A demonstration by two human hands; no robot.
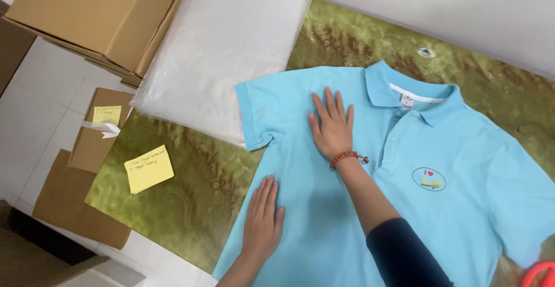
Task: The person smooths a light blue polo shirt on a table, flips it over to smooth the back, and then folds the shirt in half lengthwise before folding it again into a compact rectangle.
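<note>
Blue polo [347,217] — spread on green table [173,194]. Left hand [263,220] and right hand [330,126] — fingers open, pressed flat on it.

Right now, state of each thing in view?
Polo shirt: spread flat, face up, collar buttoned.
Left hand: open, flat on shirt side.
Right hand: open, flat on shirt chest.
Plastic bag stack: flat, beside sleeve.
Cardboard boxes: closed.
Yellow note: flat on table.

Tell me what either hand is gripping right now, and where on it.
Nothing is gripped. The left hand and right hand both lie flat, fingers extended, on the light blue polo shirt: left near its side edge, right on the chest below the shoulder.
</note>
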